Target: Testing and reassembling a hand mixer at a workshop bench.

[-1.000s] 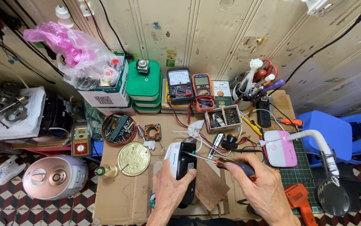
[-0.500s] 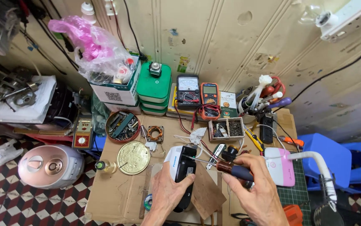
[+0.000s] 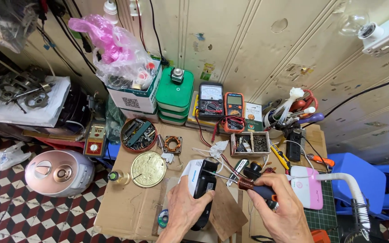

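My left hand (image 3: 183, 209) grips a white and black handheld appliance (image 3: 200, 182) lying on the cardboard-covered bench (image 3: 122, 207). My right hand (image 3: 281, 204) holds a soldering iron (image 3: 248, 185) by its dark handle. Its thin metal tip reaches left over the top of the appliance. A small roll of solder (image 3: 163, 219) lies just left of my left wrist.
At the back stand green stacked boxes (image 3: 174, 94), two multimeters (image 3: 221, 106), a small parts tray (image 3: 250, 144) and a cup of tools (image 3: 293, 112). A brass disc (image 3: 148, 168), a round tin of parts (image 3: 138, 135), a pink-white box (image 3: 307, 186) and a pink rice cooker (image 3: 59, 172) surround the work.
The view has tilted up, showing more wall. My hands have drawn lower in the frame. The iron's tip has stayed over the appliance's top end.
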